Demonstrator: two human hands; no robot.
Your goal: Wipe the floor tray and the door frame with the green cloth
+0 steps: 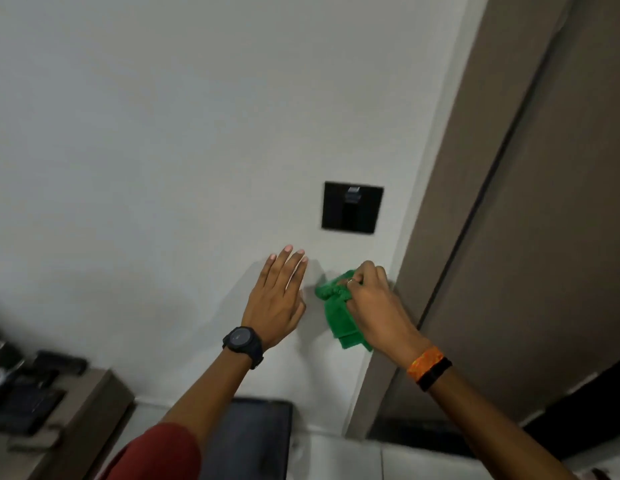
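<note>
My right hand (372, 299) grips the bunched green cloth (339, 313) and holds it against the white wall, just left of the brown door frame (450, 209). Part of the cloth hangs down below my fingers. To the left of the cloth, my left hand (279, 299) lies flat on the wall with fingers extended and holds nothing; a black watch sits on its wrist. The dark floor tray (253, 434) lies on the floor below, between my forearms, partly hidden by my left arm.
A black switch plate (352, 211) is mounted on the wall above my hands. The brown door (544, 254) stands right of the frame. A low shelf (76, 414) with dark items sits at the lower left. White floor tiles (388, 459) lie below.
</note>
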